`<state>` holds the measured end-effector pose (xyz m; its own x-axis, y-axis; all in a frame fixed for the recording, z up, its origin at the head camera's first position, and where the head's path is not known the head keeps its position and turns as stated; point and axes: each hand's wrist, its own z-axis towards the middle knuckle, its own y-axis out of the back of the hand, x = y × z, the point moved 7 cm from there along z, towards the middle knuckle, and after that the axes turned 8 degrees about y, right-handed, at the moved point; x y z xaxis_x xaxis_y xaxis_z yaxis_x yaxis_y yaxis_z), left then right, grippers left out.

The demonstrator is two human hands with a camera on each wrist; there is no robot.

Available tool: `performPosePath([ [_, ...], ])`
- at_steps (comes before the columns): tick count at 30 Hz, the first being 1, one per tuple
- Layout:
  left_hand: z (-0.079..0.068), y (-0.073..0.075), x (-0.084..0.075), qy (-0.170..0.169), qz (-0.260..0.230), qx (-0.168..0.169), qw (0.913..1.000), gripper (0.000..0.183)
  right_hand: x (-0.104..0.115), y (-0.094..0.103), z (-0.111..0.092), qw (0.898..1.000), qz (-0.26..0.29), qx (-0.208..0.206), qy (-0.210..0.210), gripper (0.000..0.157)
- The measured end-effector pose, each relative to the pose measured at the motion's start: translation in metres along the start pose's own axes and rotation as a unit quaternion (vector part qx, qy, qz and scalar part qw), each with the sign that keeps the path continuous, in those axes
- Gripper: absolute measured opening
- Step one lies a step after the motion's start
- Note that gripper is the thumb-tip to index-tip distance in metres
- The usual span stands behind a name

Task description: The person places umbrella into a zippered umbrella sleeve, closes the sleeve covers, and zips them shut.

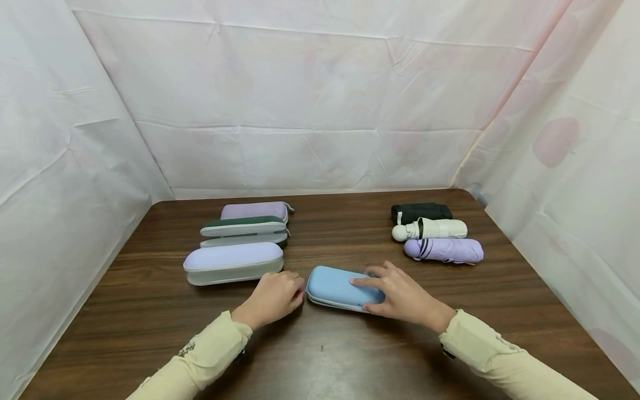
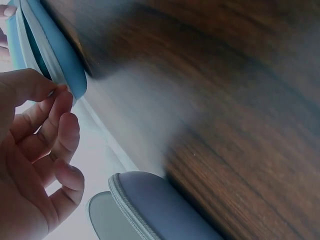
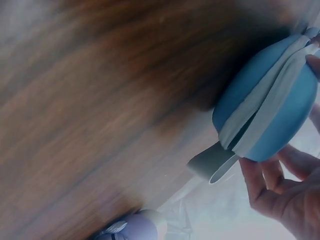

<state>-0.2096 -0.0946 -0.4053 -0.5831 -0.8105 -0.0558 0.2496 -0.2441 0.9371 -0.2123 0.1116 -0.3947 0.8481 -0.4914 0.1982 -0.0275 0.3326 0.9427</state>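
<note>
A light blue zippered hard case lies on the table between both hands. At its left end, my left hand pinches the zipper pull between thumb and index finger; the pull itself is mostly hidden. The left wrist view shows a dark gap along the pale zipper. My right hand holds the case's right end, with a finger across the lid and the thumb at the near edge. A grey strap loop sticks out from that end in the right wrist view, where the zipper edges stand slightly apart.
To the left stand a lavender case, a dark green case with its lid partly raised, and a mauve case. Folded umbrellas lie at the right: black, white and purple. Pale curtains hang around the table.
</note>
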Motion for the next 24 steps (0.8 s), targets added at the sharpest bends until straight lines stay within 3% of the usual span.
performPosePath([
  [18, 0.003, -0.002, -0.004, 0.007, -0.001, -0.018, 0.9998, 0.023, 0.016, -0.001, -0.002, 0.996, -0.065, -0.048, -0.041, 0.051],
  [24, 0.004, -0.002, -0.003, 0.012, -0.002, -0.016, 0.9998, 0.023, 0.022, -0.001, -0.001, 0.994, -0.084, -0.046, -0.056, 0.051],
])
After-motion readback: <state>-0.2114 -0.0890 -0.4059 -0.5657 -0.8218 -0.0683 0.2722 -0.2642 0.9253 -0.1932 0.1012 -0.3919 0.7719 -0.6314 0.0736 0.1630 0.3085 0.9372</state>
